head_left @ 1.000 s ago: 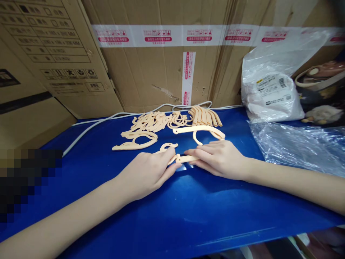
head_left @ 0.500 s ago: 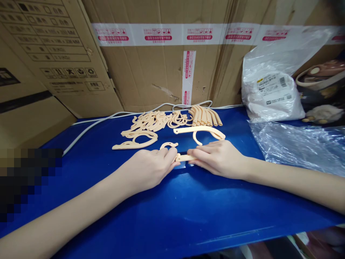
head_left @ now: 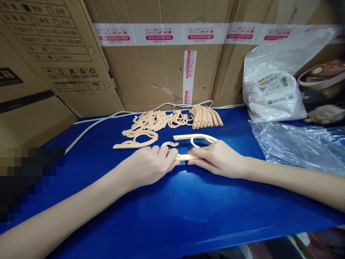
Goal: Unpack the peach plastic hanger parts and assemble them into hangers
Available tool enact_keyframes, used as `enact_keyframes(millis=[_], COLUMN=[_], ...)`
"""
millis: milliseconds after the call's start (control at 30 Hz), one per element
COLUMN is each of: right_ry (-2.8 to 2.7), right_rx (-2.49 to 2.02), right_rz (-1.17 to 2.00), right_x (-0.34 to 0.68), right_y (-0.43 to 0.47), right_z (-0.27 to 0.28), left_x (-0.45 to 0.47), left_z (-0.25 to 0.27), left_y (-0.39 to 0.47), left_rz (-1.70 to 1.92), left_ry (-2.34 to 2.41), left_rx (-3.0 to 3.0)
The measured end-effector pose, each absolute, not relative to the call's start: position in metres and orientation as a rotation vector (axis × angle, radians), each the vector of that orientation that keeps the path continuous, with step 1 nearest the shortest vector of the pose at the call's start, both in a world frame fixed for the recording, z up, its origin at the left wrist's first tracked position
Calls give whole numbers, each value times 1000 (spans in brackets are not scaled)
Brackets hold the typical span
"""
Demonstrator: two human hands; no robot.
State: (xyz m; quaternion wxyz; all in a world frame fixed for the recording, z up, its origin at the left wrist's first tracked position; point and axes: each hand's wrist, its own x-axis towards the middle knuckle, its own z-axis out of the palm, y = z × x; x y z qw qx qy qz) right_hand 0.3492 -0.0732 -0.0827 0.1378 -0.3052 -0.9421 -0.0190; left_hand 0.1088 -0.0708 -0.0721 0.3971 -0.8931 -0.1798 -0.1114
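Observation:
On the blue table top (head_left: 172, 208) my left hand (head_left: 149, 167) and my right hand (head_left: 217, 158) meet on one peach plastic hanger piece (head_left: 185, 157); each hand pinches an end of its straight bar, and its curved hook (head_left: 169, 144) shows above my left fingers. Just behind my right hand lies a separate peach hanger arm with a hook (head_left: 195, 137). Farther back sit a pile of loose peach hooks (head_left: 155, 122), a neat stack of straight arms (head_left: 205, 116) and an assembled hanger (head_left: 136, 140).
Cardboard boxes (head_left: 161, 72) wall off the back and left. A white cable (head_left: 102, 120) runs along the table's rear edge. A white plastic bag (head_left: 272, 93) and a clear plastic sheet (head_left: 299, 144) lie at the right. A pixelated patch covers the left.
My hands have closed in a little on the hanger piece and my left fingers cover more of it. My right hand now overlaps the loose hanger arm behind it.

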Motion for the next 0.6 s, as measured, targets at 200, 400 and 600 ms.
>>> enact_keyframes(millis=[200,400,600], right_ry=[-2714,-2720,-2729], right_rx=[-847,-831,-836], right_rz=[59,22,-79], right_x=[350,352,352], right_y=[-71,-71,-72], right_z=[-82,-83,-85], left_x=[110,112,111], left_z=[-69,-68,-68], left_y=[-72,-75,-75], left_rz=[-334,-404,-469], left_ry=[-462,-503,-599], left_rx=[-2253,-2342,-2459])
